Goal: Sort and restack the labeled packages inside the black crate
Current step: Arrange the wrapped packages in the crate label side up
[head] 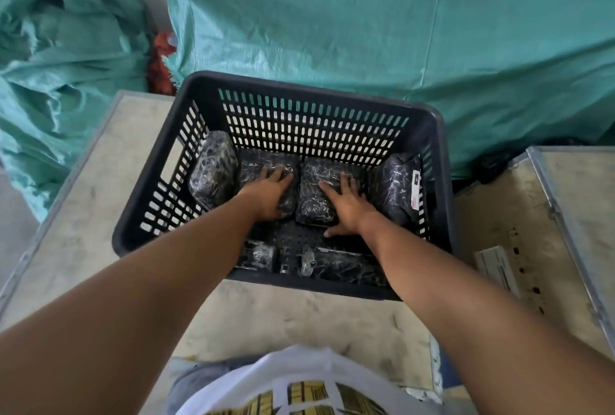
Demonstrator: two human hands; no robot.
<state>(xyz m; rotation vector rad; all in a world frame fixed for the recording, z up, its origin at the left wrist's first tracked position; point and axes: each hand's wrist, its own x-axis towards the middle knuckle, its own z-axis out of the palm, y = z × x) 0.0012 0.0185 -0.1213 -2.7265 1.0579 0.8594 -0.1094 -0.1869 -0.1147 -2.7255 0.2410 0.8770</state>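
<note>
Both hands were down inside the black crate (pixel 332 95), which sat on the desk (pixel 83 201). Left hand (pixel 271 193) lay flat on the left centre package (pixel 266 168), fingers (pixel 278 173) spread, palm down, not pinching. Right hand (pixel 344 203) lay flat on the right centre package (pixel 316 188), fingers splayed, thumb reaching off its near edge onto the crate floor. No closed grasp on either.

The two centre packages lay side by side, touching or nearly so, long axes running away from the person toward the far wall. Each hand was directly on top of its own package, fingertips pointing along that axis.

Others: one package (pixel 213 171) leaning on the left wall, one with a white label (pixel 397 188) tilted against the right wall, two smaller ones (pixel 259 256) (pixel 346 266) at the near wall.

Judgement: a stack means sliding one centre package over its neighbour; either hand is equally placed.
</note>
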